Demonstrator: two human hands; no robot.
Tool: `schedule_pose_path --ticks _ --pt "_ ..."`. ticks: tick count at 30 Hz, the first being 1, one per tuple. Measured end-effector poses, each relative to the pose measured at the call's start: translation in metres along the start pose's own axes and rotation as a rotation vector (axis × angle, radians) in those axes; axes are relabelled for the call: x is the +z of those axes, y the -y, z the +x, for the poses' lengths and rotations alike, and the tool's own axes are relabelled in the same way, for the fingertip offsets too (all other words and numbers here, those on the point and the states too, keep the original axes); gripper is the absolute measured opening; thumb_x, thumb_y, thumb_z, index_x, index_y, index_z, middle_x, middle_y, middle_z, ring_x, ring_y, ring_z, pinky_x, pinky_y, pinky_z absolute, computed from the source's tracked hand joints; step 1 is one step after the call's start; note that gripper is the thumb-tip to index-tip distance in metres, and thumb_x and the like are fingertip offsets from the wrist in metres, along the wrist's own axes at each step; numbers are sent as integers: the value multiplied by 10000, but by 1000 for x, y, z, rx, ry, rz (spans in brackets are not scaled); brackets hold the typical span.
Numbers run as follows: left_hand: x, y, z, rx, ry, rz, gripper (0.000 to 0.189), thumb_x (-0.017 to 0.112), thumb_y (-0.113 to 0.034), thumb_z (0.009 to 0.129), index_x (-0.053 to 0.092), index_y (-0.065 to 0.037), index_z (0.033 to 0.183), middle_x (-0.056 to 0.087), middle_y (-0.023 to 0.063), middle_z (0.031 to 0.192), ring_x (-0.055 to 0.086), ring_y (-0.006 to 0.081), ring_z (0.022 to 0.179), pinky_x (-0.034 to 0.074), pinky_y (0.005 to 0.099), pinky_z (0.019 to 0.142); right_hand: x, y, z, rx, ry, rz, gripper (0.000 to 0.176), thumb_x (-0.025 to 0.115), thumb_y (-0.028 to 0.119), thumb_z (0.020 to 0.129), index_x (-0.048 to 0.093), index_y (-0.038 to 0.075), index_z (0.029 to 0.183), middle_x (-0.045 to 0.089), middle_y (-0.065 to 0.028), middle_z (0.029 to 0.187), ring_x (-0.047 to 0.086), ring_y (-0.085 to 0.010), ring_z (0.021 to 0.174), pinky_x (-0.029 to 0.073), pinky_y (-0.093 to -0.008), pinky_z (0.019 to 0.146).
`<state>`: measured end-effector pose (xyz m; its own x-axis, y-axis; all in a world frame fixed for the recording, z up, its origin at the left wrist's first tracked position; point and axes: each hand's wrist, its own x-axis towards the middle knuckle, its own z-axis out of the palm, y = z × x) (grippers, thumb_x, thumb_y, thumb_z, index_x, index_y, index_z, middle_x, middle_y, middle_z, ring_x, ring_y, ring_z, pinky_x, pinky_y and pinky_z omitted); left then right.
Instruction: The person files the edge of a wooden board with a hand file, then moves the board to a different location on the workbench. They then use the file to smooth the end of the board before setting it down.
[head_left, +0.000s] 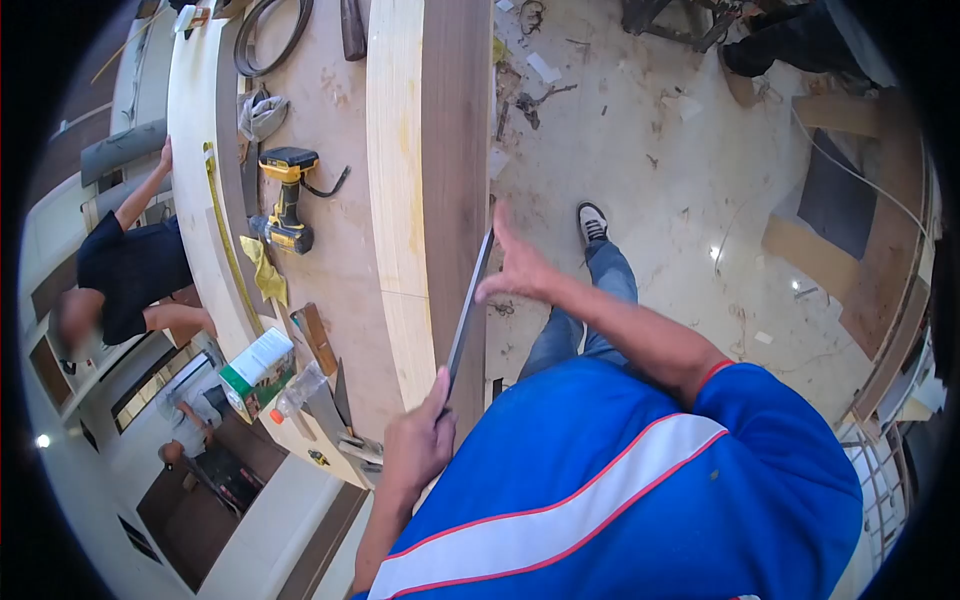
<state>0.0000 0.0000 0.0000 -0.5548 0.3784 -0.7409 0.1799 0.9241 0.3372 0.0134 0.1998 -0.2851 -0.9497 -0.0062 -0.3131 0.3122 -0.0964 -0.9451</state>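
In my left hand (420,440) I grip the dark handle end of a long, narrow metal file (467,315), thumb stretched along it. The file slants over the brown edge of a wooden panel (455,130), beside its pale face strip (397,150). My right hand (518,265) is at the file's far tip, with thumb and fingers spread apart and the tip close to the palm. A thin line crosses the pale strip left of the file.
On the workbench lie a yellow cordless drill (288,205), a tape measure blade (228,240), a yellow cloth (265,272), a white-green can (258,365) and a plastic bottle (297,392). A person in black (130,265) stands across the bench. Scraps litter the floor (660,200).
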Motion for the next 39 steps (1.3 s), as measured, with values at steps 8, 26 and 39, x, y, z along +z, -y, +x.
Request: schedule_pose_path --ticks 8,26,39 --pt "9 -14 45 -88 20 73 556 628 -107 924 520 -136 1469 670 272 852 713 377 762 541 357 729 -22 -42 39 -41 2 -189 1665 932 614 535 -223 -71 1520 -53 -356 1628 81 -411 1541 137 -390 1262" --pt "9 3 34 -1 -7 19 589 627 -152 903 499 -131 1478 671 246 811 679 432 732 540 475 683 -3 -26 23 27 -34 115 1684 914 649 535 -251 -101 1493 -134 -332 1631 -92 -375 1545 34 -392 1265" --pt "21 14 10 29 -74 45 565 621 -77 905 513 -69 1460 685 271 892 710 263 745 541 340 734 10 -24 19 -41 -31 -89 1707 931 635 508 -243 -120 1490 -151 -362 1612 -47 -396 1545 66 -414 1272"
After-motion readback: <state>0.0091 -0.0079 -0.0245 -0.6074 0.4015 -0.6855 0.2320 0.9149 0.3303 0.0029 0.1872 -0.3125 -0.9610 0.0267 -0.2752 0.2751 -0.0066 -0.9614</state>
